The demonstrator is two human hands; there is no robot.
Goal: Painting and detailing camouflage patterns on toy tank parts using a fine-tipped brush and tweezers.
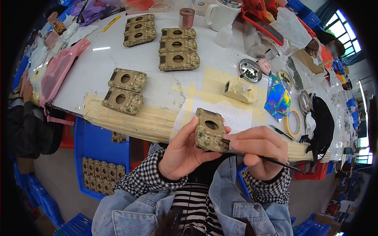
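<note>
My left hand [176,157] holds a camouflage-painted model tank hull [205,137] up above the table's near edge, between thumb and fingers. The hull has a round hole in its top and is tilted toward me. In my right hand [264,148] is a slim, dark, long-handled tool [286,165], pinched between thumb and fingers. Its front end lies at the hull's lower right corner; the fingers partly hide it, so I cannot tell whether it is a brush. Beneath the hull, a white paper sheet [238,116] lies on the table.
More hulls stand in groups at the left [125,90], back left [139,29] and back centre [179,49]. A round dish [250,70] holds small green bits. At right are a tape roll [292,124] and a black bag [325,122]. A blue crate [102,145] below holds several hulls.
</note>
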